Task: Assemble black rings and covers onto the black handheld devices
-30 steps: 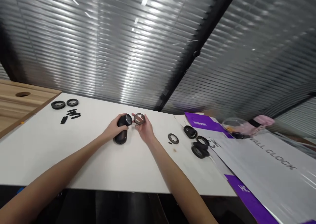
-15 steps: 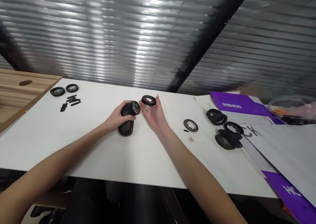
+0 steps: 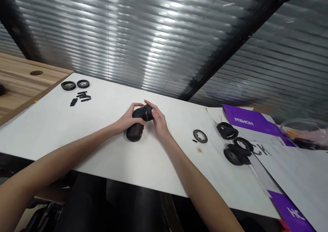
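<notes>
My left hand is wrapped round a black rounded device with a cylindrical head, held tilted just over the white table. At the head's end, my right hand closes its fingers on a black ring, which sits against or around the head. The fingers partly cover the ring, so how far it is seated cannot be seen. Right of my hands, a flat black ring with a notched opening lies on the table beside a small black strip.
Two black rings and several black strips lie at the back left. Several larger black ring parts are piled at the right near purple-and-white printed sheets. A wooden board borders the left; ribbed metallic blinds stand behind.
My right hand has brought the black ring left onto the end of the device, where the two were apart before. The left hand keeps its hold. The camera view has tilted slightly.
</notes>
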`<state>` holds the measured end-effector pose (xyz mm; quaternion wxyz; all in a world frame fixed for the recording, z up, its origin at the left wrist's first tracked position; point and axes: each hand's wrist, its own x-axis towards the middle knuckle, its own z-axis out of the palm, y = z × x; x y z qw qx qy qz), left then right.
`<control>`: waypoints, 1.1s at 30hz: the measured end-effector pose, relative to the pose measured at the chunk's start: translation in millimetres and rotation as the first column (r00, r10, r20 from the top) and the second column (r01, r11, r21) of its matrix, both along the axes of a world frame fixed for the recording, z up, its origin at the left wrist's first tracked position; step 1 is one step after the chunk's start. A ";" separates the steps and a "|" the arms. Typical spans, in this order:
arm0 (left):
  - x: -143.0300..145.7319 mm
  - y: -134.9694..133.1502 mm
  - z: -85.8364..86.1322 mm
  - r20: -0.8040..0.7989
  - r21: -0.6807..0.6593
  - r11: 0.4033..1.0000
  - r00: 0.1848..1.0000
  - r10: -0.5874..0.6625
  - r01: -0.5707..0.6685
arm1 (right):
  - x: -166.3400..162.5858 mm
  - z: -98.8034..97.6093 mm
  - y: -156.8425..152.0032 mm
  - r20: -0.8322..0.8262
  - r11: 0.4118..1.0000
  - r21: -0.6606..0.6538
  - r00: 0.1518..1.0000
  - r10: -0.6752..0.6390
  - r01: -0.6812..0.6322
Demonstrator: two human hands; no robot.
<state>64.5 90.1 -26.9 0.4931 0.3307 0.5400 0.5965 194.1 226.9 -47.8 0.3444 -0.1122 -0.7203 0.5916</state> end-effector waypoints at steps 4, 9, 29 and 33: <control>8.0 4.2 -4.4 0.290 0.008 0.998 0.955 -0.067 0.067 | 1.7 -0.2 -2.0 -0.018 1.000 -0.007 1.000 0.024 -0.024; 11.8 8.9 -11.4 0.526 0.167 0.971 0.818 -0.233 0.169 | 1.1 1.4 -4.6 0.016 0.989 -0.149 1.000 -0.009 0.011; 4.4 10.8 -21.8 0.472 0.013 0.970 0.854 -0.219 0.241 | 8.8 -4.0 3.5 -0.023 0.970 0.242 1.000 -0.009 0.014; 0.4 10.9 -23.4 0.440 0.031 0.954 0.853 -0.281 0.298 | 12.9 -8.0 6.6 -0.037 0.890 0.456 0.999 0.038 -0.016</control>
